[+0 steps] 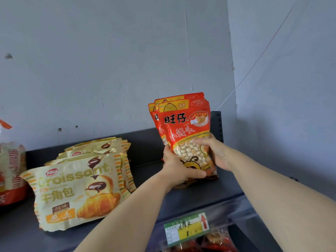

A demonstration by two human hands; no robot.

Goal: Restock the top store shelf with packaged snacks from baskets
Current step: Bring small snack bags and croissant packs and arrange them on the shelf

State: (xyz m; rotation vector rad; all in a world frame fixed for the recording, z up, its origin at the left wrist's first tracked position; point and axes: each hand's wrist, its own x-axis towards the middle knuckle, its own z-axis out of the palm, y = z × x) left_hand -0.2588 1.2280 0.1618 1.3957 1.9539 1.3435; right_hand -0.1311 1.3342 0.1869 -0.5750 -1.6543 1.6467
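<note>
Both your hands are clamped on a bunch of red pouches (183, 128) standing upright on the top shelf (200, 195), at about 3 o'clock from the middle of your view, near the shelf's right end. Your left hand (177, 165) wraps the lower left edge of the bunch, thumb across the front near the bottom; your right hand (216, 153) grips the right side, fingers (200, 141) spread over the clear window that shows small round biscuits. At least three pouches are stacked front to back, their tops fanned slightly, and their bottoms rest on the shelf. Behind them, at 1 o'clock from the pouches, a dark perforated upright (217, 124) closes the shelf end against the grey wall (109, 60). At 9 o'clock from the pouches, well apart, a row of cream croissant bags (78, 190) leans back one on another, the front bag facing you. At the far left edge, a clear bread pack (11, 171) with red print is partly cut off. On the shelf's front rail at 6 o'clock sits a green and yellow price tag (187, 228) with a red arrow pointing up, and red packets (214, 240) show on the level below it.
</note>
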